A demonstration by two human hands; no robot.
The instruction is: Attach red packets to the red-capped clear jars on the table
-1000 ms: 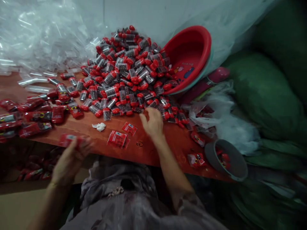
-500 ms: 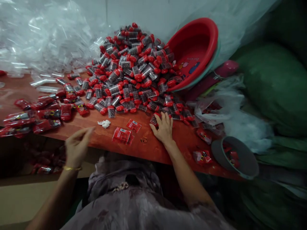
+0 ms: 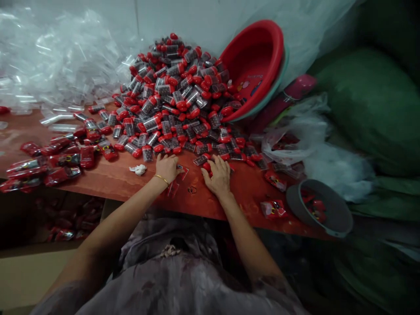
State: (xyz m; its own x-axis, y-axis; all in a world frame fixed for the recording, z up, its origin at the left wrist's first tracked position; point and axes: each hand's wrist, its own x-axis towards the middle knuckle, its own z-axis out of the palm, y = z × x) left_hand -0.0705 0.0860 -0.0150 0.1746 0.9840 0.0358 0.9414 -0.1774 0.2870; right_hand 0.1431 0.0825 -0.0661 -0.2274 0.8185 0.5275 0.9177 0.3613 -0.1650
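Observation:
A big heap of small clear tubes with red caps and dark contents (image 3: 173,96) covers the middle of the table. My left hand (image 3: 166,169), wearing a yellow bangle, reaches to the heap's front edge with its fingers forward and apart. It partly covers the red printed cards (image 3: 173,187) lying below it. At the heap's front right, my right hand (image 3: 218,176) has its thumb and fingers around a red-capped tube (image 3: 207,166), mostly hidden beneath them. A small dark ring (image 3: 192,190) lies on the table between my hands.
Wrapped red packets (image 3: 62,157) lie at left, beside clear plastic sleeves (image 3: 62,127) and a white scrap (image 3: 138,169). A box (image 3: 39,262) with red packets stands below. A red basin (image 3: 226,114) leans behind the heap; a grey bowl (image 3: 293,199) sits at the right edge.
My left hand has moved right and forward, from beside the white scrap to the heap's edge over the cards. My right hand stays near the same spot. The view has shifted slightly.

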